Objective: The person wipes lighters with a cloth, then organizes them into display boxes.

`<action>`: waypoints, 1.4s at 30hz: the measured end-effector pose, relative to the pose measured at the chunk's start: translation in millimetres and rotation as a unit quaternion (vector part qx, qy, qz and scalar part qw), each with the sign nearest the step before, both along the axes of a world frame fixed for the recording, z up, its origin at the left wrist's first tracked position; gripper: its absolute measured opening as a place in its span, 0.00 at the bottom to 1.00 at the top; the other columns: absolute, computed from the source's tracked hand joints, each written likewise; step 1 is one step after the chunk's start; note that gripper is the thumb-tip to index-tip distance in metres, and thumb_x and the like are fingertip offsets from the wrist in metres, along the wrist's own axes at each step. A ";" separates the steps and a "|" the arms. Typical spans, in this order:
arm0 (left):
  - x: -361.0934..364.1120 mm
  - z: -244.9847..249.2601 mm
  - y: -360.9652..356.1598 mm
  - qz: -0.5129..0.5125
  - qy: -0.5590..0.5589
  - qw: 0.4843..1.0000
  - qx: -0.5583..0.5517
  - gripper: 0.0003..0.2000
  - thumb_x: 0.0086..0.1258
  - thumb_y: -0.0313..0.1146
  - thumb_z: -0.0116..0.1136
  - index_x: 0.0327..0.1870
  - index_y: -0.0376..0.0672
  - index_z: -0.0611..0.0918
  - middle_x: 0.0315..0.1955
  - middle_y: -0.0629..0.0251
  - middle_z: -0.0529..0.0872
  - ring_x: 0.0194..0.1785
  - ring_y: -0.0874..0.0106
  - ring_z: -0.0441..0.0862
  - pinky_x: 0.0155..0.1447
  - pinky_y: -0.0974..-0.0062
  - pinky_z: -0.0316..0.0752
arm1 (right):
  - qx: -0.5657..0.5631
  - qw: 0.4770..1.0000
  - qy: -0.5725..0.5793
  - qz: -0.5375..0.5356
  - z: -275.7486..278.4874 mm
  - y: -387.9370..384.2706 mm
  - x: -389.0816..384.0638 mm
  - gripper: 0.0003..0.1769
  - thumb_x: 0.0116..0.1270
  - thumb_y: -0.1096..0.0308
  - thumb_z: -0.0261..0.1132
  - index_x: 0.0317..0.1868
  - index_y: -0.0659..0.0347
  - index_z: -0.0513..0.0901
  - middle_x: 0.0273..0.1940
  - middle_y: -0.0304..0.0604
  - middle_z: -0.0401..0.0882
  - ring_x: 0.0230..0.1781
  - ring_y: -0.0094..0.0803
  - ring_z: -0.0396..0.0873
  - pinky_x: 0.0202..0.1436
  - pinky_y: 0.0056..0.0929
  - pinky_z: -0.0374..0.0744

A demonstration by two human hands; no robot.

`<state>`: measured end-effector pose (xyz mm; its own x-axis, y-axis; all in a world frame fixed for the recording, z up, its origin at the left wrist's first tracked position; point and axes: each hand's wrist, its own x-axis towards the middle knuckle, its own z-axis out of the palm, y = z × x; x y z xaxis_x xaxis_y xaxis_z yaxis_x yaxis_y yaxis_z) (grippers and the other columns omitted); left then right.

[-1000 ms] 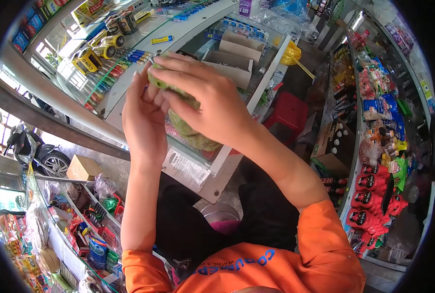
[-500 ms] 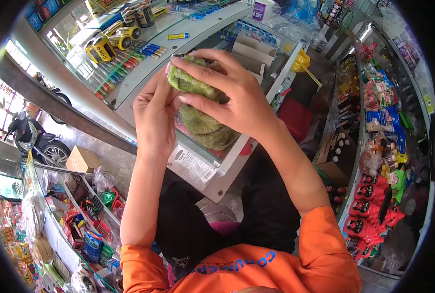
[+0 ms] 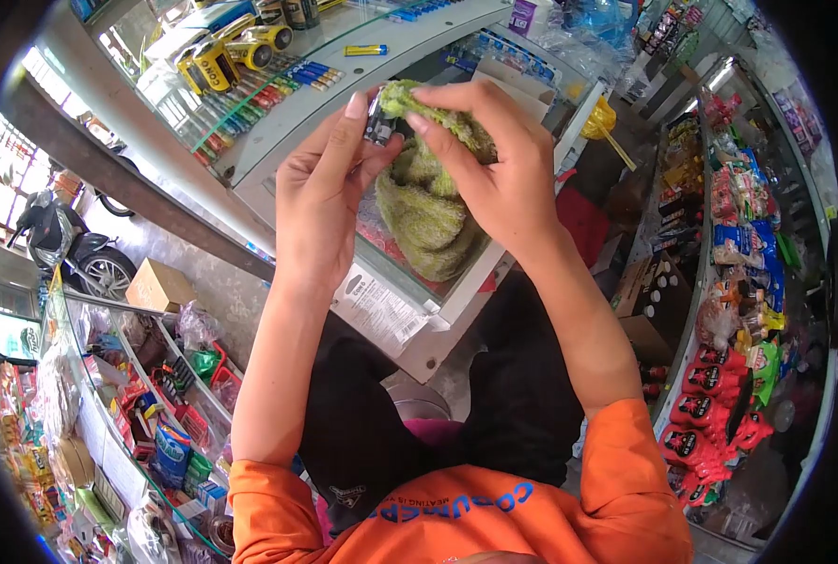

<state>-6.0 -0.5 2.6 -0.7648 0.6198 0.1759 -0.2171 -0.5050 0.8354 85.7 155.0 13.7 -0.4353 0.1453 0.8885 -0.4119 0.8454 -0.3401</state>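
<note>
My left hand (image 3: 320, 188) pinches a small dark, shiny object (image 3: 378, 124) between thumb and fingers; its kind I cannot tell. A fuzzy green cloth (image 3: 423, 221) is bunched in my right hand (image 3: 508, 160), with thumb and fingers closed on its upper part. The upper edge of the cloth comes right up against the small object. Its lower folds hang over the front corner of the open glass display case (image 3: 456, 299).
On the glass counter to the left are yellow-black tape rolls (image 3: 207, 70), rows of pens (image 3: 311, 73) and a yellow-blue tube (image 3: 365, 50). A printed card (image 3: 381, 305) sits at the case's front. Goods-filled shelves flank me, with red bottles (image 3: 705, 409) at right; a motorbike (image 3: 80, 249) stands outside.
The cloth has been drawn back to the right, so the small dark object in my left hand now shows. More of the cloth hangs below my right hand.
</note>
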 end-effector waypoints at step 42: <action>7.5 4.6 0.7 0.013 0.086 0.994 -0.061 0.24 0.88 0.49 0.56 0.66 0.34 0.87 0.62 0.61 0.88 0.63 0.78 0.82 0.70 0.75 0.77 | -0.029 0.999 -0.014 0.022 2.2 -20.8 5.0 0.09 0.69 0.72 0.75 0.47 0.62 0.87 0.41 0.47 0.89 0.40 0.44 0.90 0.44 0.35 0.85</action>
<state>1.5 0.3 7.3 -0.7454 0.6256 0.2302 -0.0540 -0.4008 0.9146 90.7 134.2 15.9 -0.4678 0.1768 0.8660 -0.4376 0.8049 -0.4007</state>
